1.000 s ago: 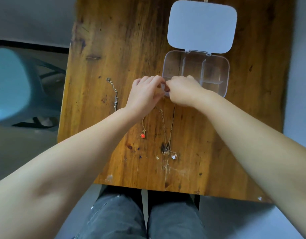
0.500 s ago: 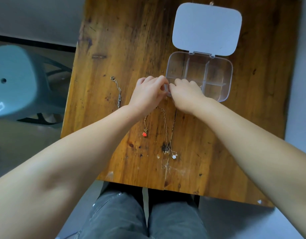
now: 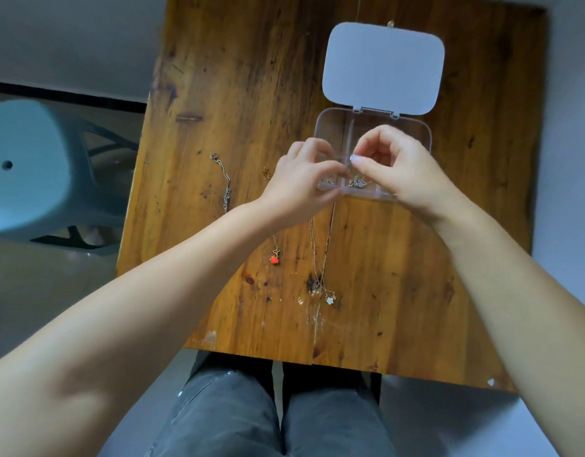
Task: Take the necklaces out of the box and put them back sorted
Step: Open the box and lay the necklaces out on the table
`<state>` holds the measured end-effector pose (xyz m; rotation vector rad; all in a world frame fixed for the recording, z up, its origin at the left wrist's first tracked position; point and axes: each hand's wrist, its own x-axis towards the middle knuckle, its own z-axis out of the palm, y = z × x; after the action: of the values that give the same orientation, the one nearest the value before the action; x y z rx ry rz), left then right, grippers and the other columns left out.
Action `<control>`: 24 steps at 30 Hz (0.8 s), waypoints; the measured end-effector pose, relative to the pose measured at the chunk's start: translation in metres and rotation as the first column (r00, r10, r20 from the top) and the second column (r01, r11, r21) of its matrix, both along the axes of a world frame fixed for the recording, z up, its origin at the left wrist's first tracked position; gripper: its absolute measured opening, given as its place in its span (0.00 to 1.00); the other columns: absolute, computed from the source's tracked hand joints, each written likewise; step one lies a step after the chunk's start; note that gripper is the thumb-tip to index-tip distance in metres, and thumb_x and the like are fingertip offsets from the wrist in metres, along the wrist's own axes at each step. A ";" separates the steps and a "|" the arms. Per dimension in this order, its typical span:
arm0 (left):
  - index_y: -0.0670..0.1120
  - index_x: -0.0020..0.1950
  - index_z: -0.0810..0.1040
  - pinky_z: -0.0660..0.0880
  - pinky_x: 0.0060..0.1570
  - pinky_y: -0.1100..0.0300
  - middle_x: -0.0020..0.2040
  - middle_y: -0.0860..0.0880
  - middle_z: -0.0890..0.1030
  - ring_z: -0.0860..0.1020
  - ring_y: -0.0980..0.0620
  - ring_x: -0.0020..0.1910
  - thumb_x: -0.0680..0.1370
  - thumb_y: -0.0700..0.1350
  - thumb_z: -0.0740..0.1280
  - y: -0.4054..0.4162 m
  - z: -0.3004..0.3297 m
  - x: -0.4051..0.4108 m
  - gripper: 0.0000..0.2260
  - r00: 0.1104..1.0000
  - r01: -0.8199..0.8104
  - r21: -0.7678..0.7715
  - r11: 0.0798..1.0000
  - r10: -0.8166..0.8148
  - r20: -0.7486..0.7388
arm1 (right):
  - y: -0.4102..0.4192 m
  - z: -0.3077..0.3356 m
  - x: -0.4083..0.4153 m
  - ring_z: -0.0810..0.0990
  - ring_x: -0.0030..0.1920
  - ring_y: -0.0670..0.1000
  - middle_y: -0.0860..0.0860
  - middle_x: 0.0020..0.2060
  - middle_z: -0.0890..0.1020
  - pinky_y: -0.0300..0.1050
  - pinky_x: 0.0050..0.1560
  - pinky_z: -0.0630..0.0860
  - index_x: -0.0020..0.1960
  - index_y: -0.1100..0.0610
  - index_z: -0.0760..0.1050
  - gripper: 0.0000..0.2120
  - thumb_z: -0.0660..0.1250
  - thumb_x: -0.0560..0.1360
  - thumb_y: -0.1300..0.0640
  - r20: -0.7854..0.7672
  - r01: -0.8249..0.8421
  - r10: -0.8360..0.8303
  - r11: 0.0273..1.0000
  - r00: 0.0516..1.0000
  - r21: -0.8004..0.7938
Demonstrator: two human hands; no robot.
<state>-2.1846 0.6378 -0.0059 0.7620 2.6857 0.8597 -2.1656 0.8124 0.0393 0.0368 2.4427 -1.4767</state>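
A clear plastic box (image 3: 419, 133) with dividers stands on the wooden table, its white lid (image 3: 383, 67) folded back. Both hands are over its near side. My right hand (image 3: 400, 169) pinches a silver necklace (image 3: 358, 182) by its ring end, and the chain hangs into a front compartment. My left hand (image 3: 301, 183) pinches the same chain at the box's front left corner. On the table lie a silver chain (image 3: 225, 184), a gold necklace with a red heart (image 3: 274, 259) and a gold necklace with a white flower (image 3: 330, 300).
The table's near edge (image 3: 284, 356) lies just above my knees in grey trousers. A pale blue plastic stool (image 3: 27, 166) stands on the floor to the left. Bare wood stretches left of the box and along the table's right side.
Both hands have moved from the box's front left corner up over the box. The right hand has lifted the silver necklace's end, with the chain now lying in a compartment.
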 end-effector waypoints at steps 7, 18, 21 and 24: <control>0.44 0.40 0.79 0.67 0.30 0.73 0.37 0.48 0.81 0.72 0.64 0.28 0.80 0.49 0.61 0.017 0.025 0.006 0.14 0.890 -0.141 0.299 0.944 -0.011 0.456 | 0.038 -0.001 0.053 0.82 0.47 0.50 0.51 0.44 0.82 0.43 0.45 0.79 0.48 0.52 0.80 0.07 0.65 0.77 0.62 0.188 0.357 -0.319 0.905 0.929 -0.232; 0.49 0.31 0.72 0.66 0.25 0.72 0.25 0.55 0.72 0.68 0.62 0.22 0.78 0.52 0.62 0.026 -0.002 0.023 0.16 0.767 -0.042 0.015 0.999 0.023 0.641 | 0.051 -0.047 0.157 0.80 0.35 0.46 0.52 0.37 0.82 0.37 0.32 0.76 0.45 0.56 0.77 0.07 0.62 0.77 0.65 0.602 0.882 -0.648 0.397 0.466 -0.255; 0.49 0.32 0.72 0.66 0.27 0.64 0.28 0.53 0.73 0.70 0.58 0.27 0.79 0.50 0.61 0.039 -0.011 0.028 0.15 0.836 -0.053 -0.074 0.996 0.085 0.542 | 0.030 -0.063 0.184 0.84 0.36 0.46 0.53 0.42 0.85 0.38 0.33 0.78 0.47 0.58 0.76 0.03 0.63 0.76 0.64 0.634 0.811 -0.613 0.584 0.471 -0.037; 0.45 0.37 0.71 0.65 0.31 0.59 0.34 0.51 0.74 0.71 0.52 0.33 0.79 0.47 0.61 0.058 -0.021 0.042 0.12 0.925 -0.071 -0.101 0.992 0.104 0.365 | 0.002 -0.074 0.197 0.85 0.36 0.47 0.49 0.41 0.85 0.36 0.30 0.77 0.49 0.55 0.73 0.02 0.64 0.77 0.60 0.677 0.742 -0.551 0.671 0.487 0.012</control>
<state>-2.1431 0.6959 -0.0270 0.4120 2.4134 0.8083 -1.9690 0.8141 -0.0342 1.3428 1.6517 -1.6833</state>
